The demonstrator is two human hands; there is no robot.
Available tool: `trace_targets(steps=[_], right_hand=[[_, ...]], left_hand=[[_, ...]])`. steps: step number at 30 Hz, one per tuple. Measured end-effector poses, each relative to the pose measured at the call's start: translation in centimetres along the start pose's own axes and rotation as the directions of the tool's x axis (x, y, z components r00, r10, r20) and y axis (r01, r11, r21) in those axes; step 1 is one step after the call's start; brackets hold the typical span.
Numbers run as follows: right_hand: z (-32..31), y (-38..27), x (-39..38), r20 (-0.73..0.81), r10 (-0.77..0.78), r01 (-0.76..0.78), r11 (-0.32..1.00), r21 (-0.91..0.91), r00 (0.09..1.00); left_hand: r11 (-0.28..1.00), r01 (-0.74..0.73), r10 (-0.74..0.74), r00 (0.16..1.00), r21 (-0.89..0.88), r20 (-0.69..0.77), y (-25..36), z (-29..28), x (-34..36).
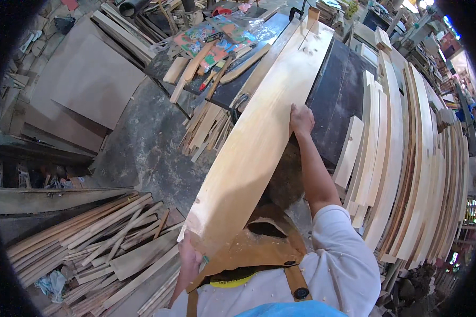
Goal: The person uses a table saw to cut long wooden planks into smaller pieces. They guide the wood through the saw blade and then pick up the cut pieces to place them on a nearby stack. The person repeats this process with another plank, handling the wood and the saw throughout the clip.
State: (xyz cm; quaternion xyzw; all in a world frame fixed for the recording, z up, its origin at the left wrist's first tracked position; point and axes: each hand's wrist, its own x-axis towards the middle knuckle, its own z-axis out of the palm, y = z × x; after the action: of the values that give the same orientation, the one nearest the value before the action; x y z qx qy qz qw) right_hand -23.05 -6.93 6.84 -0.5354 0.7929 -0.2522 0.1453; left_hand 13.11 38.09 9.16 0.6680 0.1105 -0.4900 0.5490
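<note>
A long, wide pale wooden board [256, 142] runs diagonally from near my body up toward a dark workbench [338, 90], with its far end by a clamp and small block [312, 20]. My left hand [191, 251] is closed on the board's near left end, partly hidden beneath it. My right hand [301, 117] grips the board's right edge around the middle. Just left of the board, a narrower plank [269, 61] and a dark clamp [239, 105] lie along the bench. A tan apron [264, 235] with wood shavings covers my front below the board.
Tools and wooden pieces [198, 58] lie on the left of the bench. Long stacked planks [402, 164] stand close on the right. Offcuts and poles [116, 243] pile at lower left; large sheets [87, 84] lean behind them. Grey concrete floor [148, 148] lies between.
</note>
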Motion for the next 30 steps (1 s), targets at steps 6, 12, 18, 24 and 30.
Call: trace_targets(steps=[6,12,18,24,30], right_hand=[[0.0,-0.3,3.3,0.025,0.031,-0.029,0.997,-0.067,0.999],[0.3,0.5,7.5,0.013,0.052,-0.051,0.995,-0.086,0.999],[-0.7,-0.3,9.9,0.02,0.109,-0.108,0.993,-0.057,0.994],[-1.1,-0.1,4.0,0.023,0.03,-0.029,0.999,-0.035,0.999],[-1.0,0.1,-2.6,0.034,-0.002,0.002,1.0,0.009,0.999]], left_hand=[[0.998,-0.065,0.064,0.996,0.004,0.068,-1.4,1.4,2.4],[1.0,-0.018,0.016,0.996,0.018,0.09,-0.7,5.8,2.4],[0.998,0.06,-0.053,0.983,-0.037,0.175,-1.2,7.6,4.4],[0.999,0.016,-0.011,0.988,-0.031,0.152,-2.3,7.0,6.0],[0.997,0.043,-0.027,0.977,-0.07,0.211,-0.2,9.7,1.4]])
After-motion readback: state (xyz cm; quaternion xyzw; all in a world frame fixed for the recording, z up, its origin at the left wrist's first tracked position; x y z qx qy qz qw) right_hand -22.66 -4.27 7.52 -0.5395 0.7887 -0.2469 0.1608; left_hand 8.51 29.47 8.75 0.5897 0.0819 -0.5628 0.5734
